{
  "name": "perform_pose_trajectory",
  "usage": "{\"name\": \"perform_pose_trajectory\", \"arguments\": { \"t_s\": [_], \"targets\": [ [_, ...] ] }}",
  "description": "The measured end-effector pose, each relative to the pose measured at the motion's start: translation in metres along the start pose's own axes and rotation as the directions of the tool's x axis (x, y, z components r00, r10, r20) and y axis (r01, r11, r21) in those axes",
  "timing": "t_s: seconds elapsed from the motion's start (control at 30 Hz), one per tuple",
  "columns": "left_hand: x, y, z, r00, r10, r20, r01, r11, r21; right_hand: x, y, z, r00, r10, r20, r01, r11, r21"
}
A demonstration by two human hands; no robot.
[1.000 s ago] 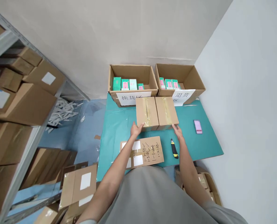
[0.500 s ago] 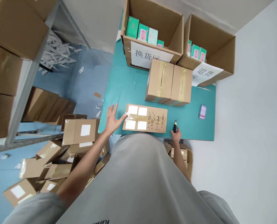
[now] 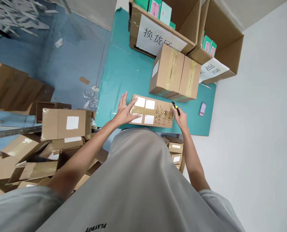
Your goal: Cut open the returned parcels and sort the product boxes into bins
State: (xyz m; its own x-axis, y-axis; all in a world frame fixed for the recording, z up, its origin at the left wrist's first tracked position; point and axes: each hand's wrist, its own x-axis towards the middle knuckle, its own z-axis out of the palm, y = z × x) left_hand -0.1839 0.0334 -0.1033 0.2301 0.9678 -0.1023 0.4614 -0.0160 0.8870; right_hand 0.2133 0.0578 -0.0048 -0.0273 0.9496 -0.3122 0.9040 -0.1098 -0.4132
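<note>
A long cardboard carton (image 3: 163, 109) lies near the front edge of the teal-covered table (image 3: 124, 71). Four-cornered white labels, clear tape and handwritten marks with ticks show on its top. My left hand (image 3: 125, 112) is spread over the carton's left end, thumb and a fingertip touching its top, the other fingers reaching past it. My right hand (image 3: 181, 119) is closed around a black and yellow utility knife (image 3: 176, 109), whose front end sits at the carton's right end. Whether the blade touches the cardboard is too small to tell.
Two taped cartons (image 3: 174, 72) stand behind. Beyond them are two large open boxes with paper signs, the left box (image 3: 136, 29) and right box (image 3: 237, 51), holding green packs. A blurred small item (image 3: 202, 109) lies right. Several cartons (image 3: 61, 124) are piled on the floor at left.
My right hand has brought the knife up and left to the carton's right end. My left hand has moved onto the carton's left end. The camera view has shifted.
</note>
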Motion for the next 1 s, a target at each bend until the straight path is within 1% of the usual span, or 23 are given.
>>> {"name": "perform_pose_trajectory", "arguments": {
  "t_s": [0.07,0.17,0.27,0.37,0.43,0.5,0.6,0.77,1.0],
  "targets": [
    [-0.002,-0.007,-0.006,1.0,0.0,0.009,0.0,1.0,-0.015,0.006,-0.034,-0.001,0.989,-0.132,0.059,0.139,0.982,-0.125],
    [-0.003,-0.014,-0.01,1.0,0.005,0.021,-0.004,0.999,-0.051,0.014,-0.084,0.009,0.933,-0.261,0.246,0.316,0.923,-0.22],
    [-0.002,-0.019,-0.008,0.999,0.007,0.038,-0.004,0.996,-0.092,0.02,-0.125,0.024,0.865,-0.308,0.396,0.434,0.856,-0.282],
    [-0.001,-0.022,-0.005,0.998,0.01,0.061,-0.002,0.993,-0.119,0.023,-0.152,0.035,0.812,-0.305,0.498,0.499,0.806,-0.319],
    [-0.001,-0.023,-0.004,0.997,0.012,0.078,-0.002,0.992,-0.128,0.023,-0.163,0.038,0.802,-0.275,0.53,0.501,0.793,-0.346],
    [-0.001,-0.024,-0.003,0.996,0.014,0.086,-0.002,0.99,-0.138,0.023,-0.168,0.039,0.807,-0.241,0.539,0.486,0.79,-0.374],
    [-0.001,-0.025,-0.002,0.996,0.014,0.091,0.001,0.987,-0.164,0.022,-0.171,0.039,0.817,-0.212,0.537,0.468,0.788,-0.4],
    [-0.001,-0.025,-0.001,0.994,0.011,0.108,0.009,0.983,-0.183,0.022,-0.174,0.038,0.814,-0.191,0.549,0.476,0.762,-0.44],
    [-0.002,-0.024,-0.002,0.993,-0.004,0.119,0.024,0.985,-0.169,0.022,-0.189,0.032,0.784,-0.164,0.598,0.514,0.712,-0.478]
  ]
}}
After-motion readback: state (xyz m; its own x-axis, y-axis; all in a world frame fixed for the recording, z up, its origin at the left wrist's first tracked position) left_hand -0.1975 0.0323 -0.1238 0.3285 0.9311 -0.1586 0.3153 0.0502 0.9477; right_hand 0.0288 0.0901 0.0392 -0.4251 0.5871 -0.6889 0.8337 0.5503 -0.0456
